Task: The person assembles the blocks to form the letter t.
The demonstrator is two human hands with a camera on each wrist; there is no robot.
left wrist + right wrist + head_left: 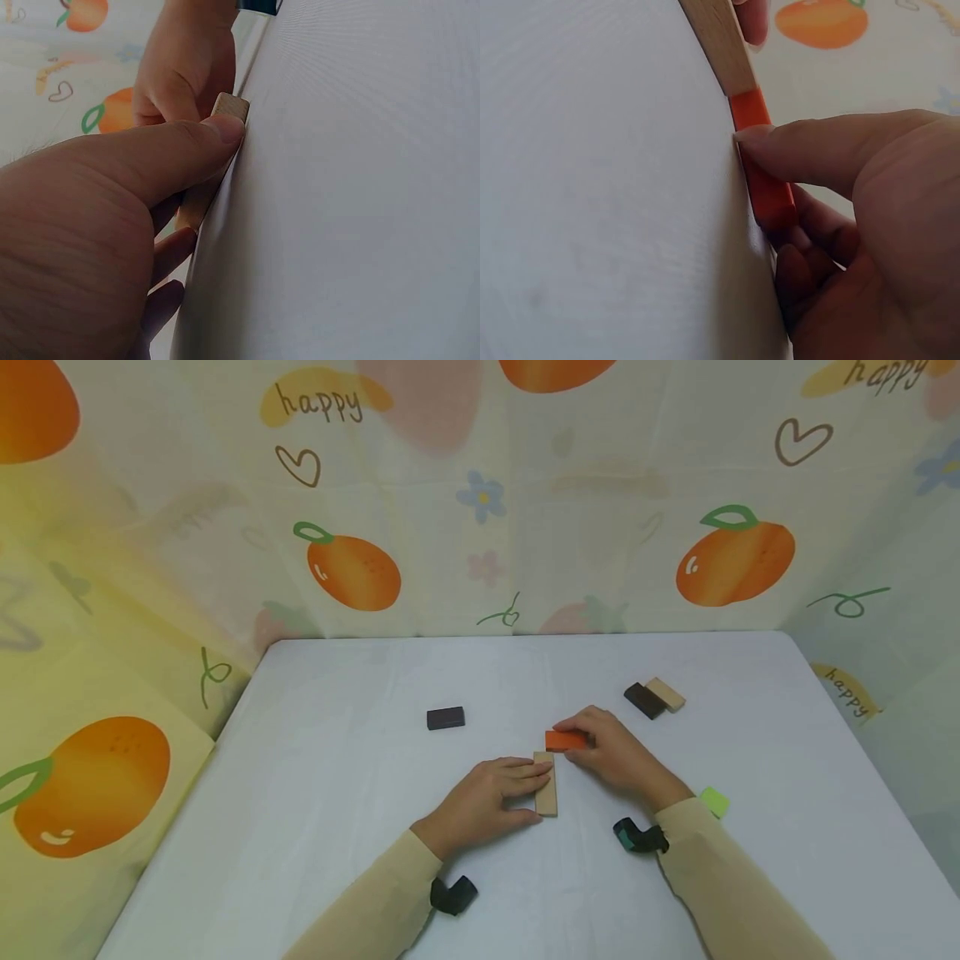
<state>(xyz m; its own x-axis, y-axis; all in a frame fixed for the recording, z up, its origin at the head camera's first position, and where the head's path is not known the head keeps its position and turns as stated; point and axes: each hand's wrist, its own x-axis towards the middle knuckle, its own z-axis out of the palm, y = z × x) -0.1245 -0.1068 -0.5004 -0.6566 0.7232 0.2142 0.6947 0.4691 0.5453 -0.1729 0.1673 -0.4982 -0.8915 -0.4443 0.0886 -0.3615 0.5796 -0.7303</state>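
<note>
On the white table lies a plain wooden block (550,797), its long side running away from me. My left hand (483,797) holds it, thumb at the near end and fingertips over the far part; the left wrist view shows the thumb on the end of this block (232,104). Crosswise at its far end is an orange block (564,741), which my right hand (618,756) pinches between thumb and fingers. In the right wrist view the orange block (771,191) appears to touch the wooden one (721,45), with the thumb across its side.
A dark block (446,718) lies farther back on the left. Back right, another dark block (644,701) sits against a pale wooden block (666,694). A light green block (715,802) is partly hidden by the right sleeve. A patterned cloth (420,568) rises behind the table.
</note>
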